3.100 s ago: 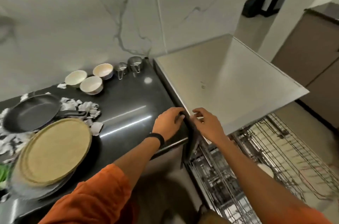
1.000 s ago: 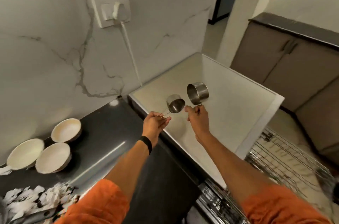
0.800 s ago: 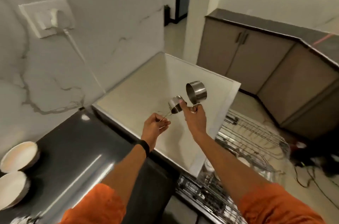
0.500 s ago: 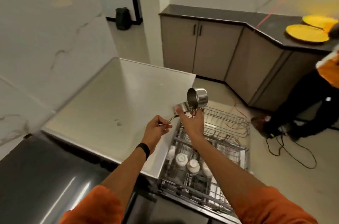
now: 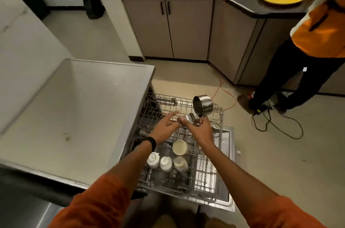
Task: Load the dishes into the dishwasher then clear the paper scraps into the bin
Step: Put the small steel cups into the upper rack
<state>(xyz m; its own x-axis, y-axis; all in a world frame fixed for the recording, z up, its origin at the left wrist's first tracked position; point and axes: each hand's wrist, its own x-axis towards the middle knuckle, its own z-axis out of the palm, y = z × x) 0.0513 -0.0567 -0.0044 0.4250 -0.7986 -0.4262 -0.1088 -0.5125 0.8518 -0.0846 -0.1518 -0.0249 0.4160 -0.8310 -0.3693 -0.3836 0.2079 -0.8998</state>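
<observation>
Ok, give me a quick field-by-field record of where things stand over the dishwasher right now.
left hand: fingers extended, beside the small steel cup
right hand: grips the large steel cup by its handle, thumb against the small steel cup
small steel cup: between both hands; holder unclear
rack: pulled out, under both hands
pale cups: four, in the rack's near half
dishwasher door: open
person: standing at the far counter

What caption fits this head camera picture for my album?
Right hand holds big steel cup above the dishwasher rack, left hand open by small steel cup.
</observation>
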